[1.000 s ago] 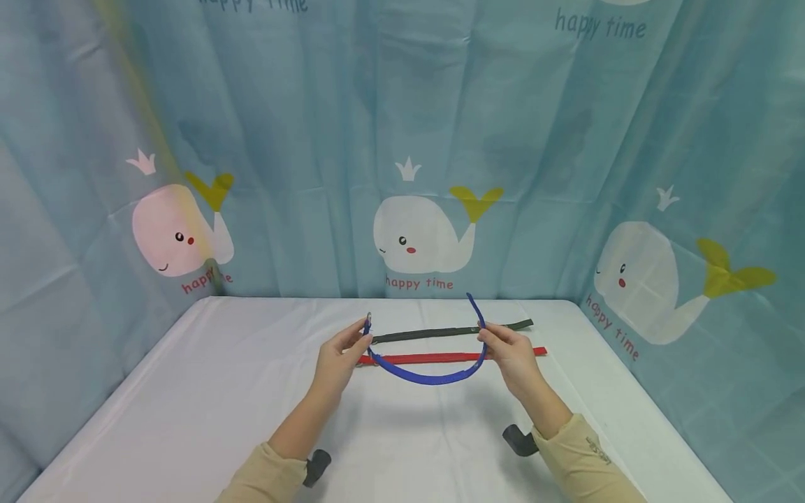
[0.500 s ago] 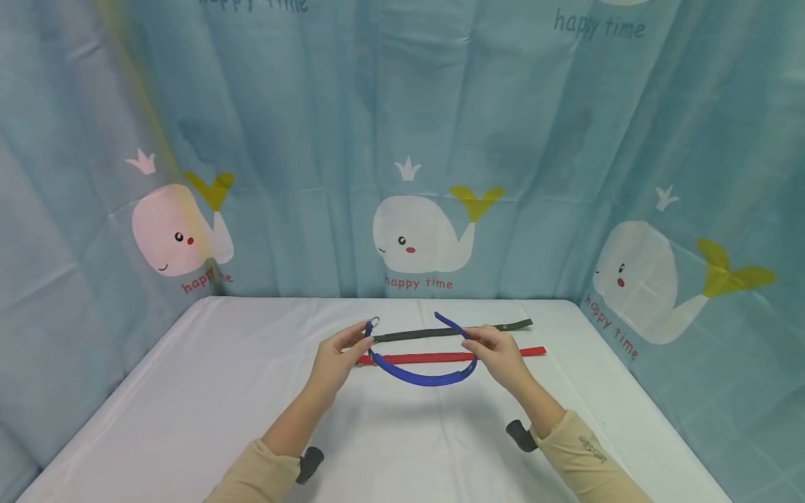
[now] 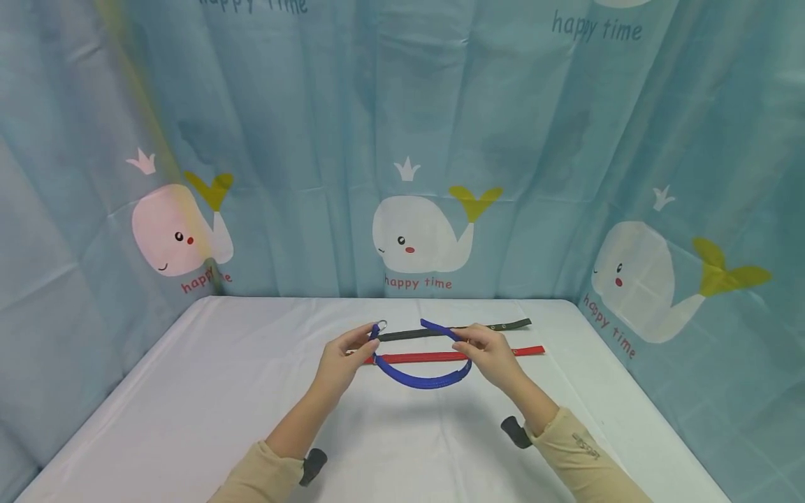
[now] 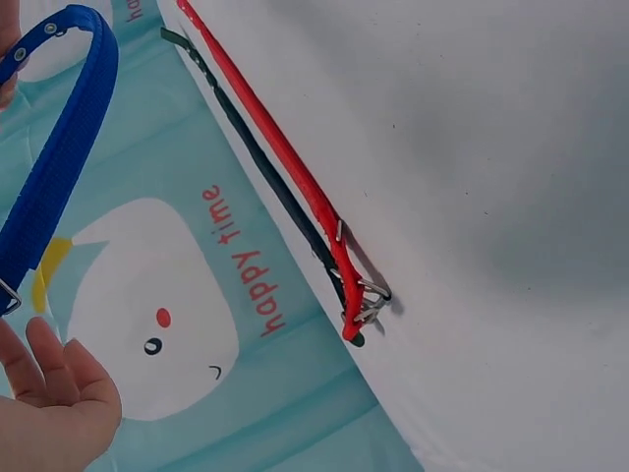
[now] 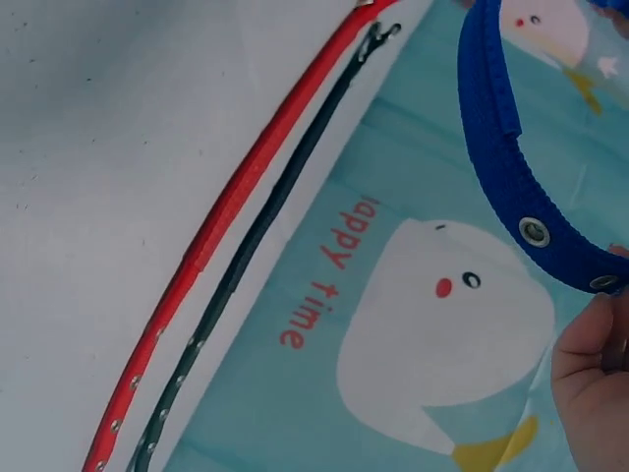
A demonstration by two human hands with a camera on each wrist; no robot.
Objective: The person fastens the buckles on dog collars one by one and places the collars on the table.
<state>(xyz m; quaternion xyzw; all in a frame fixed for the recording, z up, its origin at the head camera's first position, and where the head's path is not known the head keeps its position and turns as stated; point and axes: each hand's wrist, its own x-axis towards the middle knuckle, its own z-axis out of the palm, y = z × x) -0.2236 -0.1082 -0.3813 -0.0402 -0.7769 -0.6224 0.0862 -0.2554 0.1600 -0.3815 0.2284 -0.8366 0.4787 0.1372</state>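
A blue webbing collar (image 3: 423,382) with metal eyelets hangs in a U above the table. My left hand (image 3: 342,355) pinches its buckle end, where a metal ring (image 3: 382,325) sticks up. Near the eyelet end, my right hand (image 3: 493,358) pinches the strap between thumb and fingers, and the free tip points left. In the right wrist view, two eyelets show on the blue strap (image 5: 501,167) beside my thumb. Behind the blue loop lie a red collar (image 3: 421,358) and a dark green collar (image 3: 409,335), both stretched out straight and partly hidden by my hands.
A white cloth covers the table (image 3: 201,391). Blue curtains (image 3: 302,175) printed with whales enclose its back and sides. Black wrist-worn devices (image 3: 516,432) jut out by both sleeves.
My right hand has moved left, narrowing the blue loop. The collar's free tip has swung from upright to leaning left. My left hand has shifted slightly right; the red and green collars lie still.
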